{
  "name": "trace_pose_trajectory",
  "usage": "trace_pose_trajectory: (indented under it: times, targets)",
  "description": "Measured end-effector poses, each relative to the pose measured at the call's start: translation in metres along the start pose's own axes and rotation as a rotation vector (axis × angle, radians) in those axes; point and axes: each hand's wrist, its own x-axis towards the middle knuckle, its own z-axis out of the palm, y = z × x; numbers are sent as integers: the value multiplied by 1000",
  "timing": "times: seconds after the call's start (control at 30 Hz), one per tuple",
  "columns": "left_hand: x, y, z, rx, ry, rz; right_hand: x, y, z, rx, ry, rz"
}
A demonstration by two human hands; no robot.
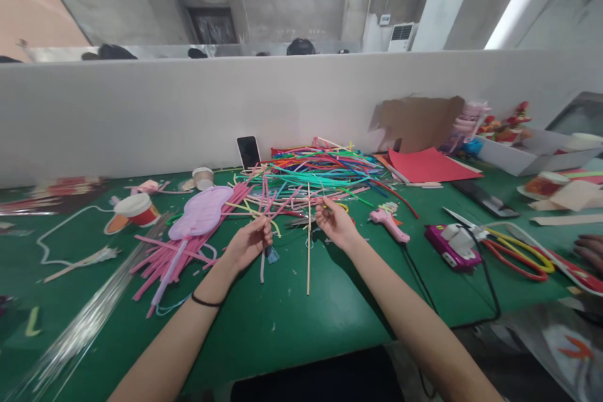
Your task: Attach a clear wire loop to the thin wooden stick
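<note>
My left hand [249, 242] is closed in a pinch over the green table; what its fingertips hold is too small to make out. Below it a short lilac pipe cleaner [262, 270] points toward me, and I cannot tell whether the hand grips it. My right hand [335, 225] is also pinched, beside a thin wooden stick [308, 264] that runs toward me. A fine pale thread or wire arcs near its fingertips, too faint to follow. Scissors [298, 222] lie between the hands, partly covered. Behind them spreads a heap of coloured pipe cleaners [320, 169].
Left of me, a lilac fuzzy paddle shape [200, 207] lies on pink pipe cleaners [162, 264], near a paper cup [136, 208]. To the right are a pink glue gun [390, 225], a purple power strip [453, 248] and red-and-yellow-handled scissors [518, 257]. Another person's hand [591, 248] shows at the right edge.
</note>
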Motion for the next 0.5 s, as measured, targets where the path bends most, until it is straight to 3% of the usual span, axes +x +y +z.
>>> trace_pose_trajectory:
  times: [0.27,0.5]
  targets:
    - [2,-2,-1,-29,5,-1,-2,2,1,-75,-5,-40]
    - [3,1,3,-212,17,-16,-15,14,12,-313,-169,-16]
